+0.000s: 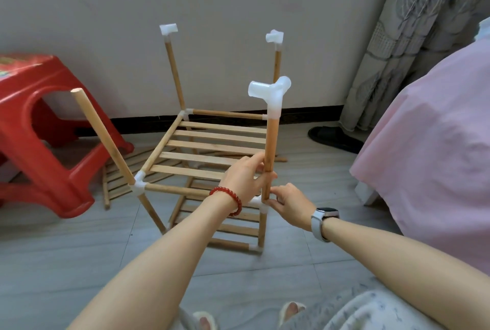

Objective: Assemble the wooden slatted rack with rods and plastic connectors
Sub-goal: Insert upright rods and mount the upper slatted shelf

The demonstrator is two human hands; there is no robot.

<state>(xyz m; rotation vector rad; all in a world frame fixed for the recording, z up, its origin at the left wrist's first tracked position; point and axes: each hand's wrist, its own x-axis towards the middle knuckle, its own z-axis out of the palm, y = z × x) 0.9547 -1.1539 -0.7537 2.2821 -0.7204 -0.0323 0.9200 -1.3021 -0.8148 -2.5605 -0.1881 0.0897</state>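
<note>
Rack [212, 149], partly built, standing on a grey tiled floor [79, 250] before a pale wall [106, 24]. Left hand [245, 178] grasps the near-right upright rod [271, 149]; right hand [290, 202] pinches the corner connector [261, 205] at its base. Red stool [39, 128] at left; curtain [397, 38] and pink bedding [429, 149] at right; spare slatted panel [119, 178] on the floor.

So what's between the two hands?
In the head view, the upright wooden rod stands between them: the left hand grips it from one side, while the right hand pinches the white connector at its foot.
</note>
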